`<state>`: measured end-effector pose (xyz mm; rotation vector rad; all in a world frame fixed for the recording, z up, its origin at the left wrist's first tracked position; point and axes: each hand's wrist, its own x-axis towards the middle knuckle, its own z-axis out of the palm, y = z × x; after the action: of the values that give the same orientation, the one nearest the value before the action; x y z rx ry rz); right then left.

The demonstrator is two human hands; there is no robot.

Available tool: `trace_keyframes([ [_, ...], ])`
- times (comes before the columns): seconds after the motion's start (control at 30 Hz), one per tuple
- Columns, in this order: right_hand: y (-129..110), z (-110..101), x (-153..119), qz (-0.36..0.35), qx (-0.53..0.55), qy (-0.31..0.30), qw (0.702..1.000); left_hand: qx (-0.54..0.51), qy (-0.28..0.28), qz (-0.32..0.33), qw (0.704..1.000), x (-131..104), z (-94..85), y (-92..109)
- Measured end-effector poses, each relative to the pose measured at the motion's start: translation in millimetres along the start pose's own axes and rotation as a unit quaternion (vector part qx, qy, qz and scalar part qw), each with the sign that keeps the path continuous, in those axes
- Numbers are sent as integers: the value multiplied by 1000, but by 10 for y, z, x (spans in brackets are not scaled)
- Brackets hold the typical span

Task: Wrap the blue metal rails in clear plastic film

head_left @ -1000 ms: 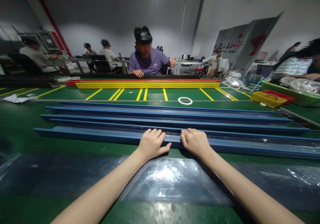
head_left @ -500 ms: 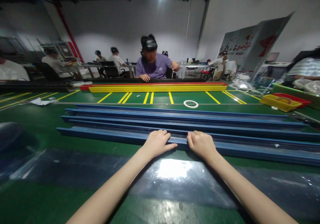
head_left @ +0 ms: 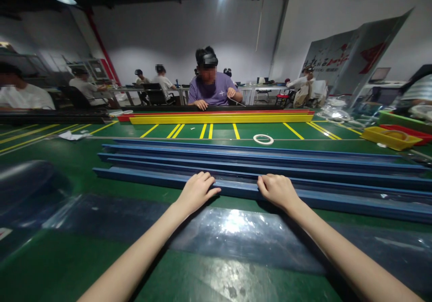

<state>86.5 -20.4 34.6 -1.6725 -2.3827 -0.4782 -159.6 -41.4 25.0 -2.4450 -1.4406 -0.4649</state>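
Observation:
Several long blue channel strips (head_left: pixel 162 159) lie side by side across the green table. Both my hands are on the nearest blue channel strip (head_left: pixel 239 189). My left hand (head_left: pixel 196 191) is closed over its edge, with fingers bent into the channel and the thumb stretched along the near side. To the right of it, my right hand (head_left: pixel 278 191) grips the same edge with curled fingers; its fingertips are hidden. Clear plastic film (head_left: pixel 236 243) lies flat under my forearms, in front of the strips.
A loop of clear film (head_left: pixel 30 189) rises at the left. Beyond the strips lie a white ring (head_left: pixel 263 136), yellow and red strips (head_left: pixel 219 119), and a yellow tray (head_left: pixel 388 138) at the right. A co-worker in purple (head_left: pixel 216 88) sits opposite; others sit farther back.
My left hand has slid left along the near strip, so the gap between my hands is wider. My right hand keeps about its place on the strip. The view has turned slightly left.

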Motion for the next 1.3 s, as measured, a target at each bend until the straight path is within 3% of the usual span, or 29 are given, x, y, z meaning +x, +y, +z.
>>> trace_keyframes([
  [0.23,-66,-29,-70,12,-27,-2,1000,13,44,20,999,-84,106,11],
  [0.57,-27,-39,-130,-5,-23,-5,1000,12,80,36,996,-132,106,46],
  [0.97,199,18,-308,-25,-18,65,997,8,102,60,993,-152,106,118],
  [1.3,342,20,-317,29,-19,30,999,1,90,31,995,-143,116,98],
])
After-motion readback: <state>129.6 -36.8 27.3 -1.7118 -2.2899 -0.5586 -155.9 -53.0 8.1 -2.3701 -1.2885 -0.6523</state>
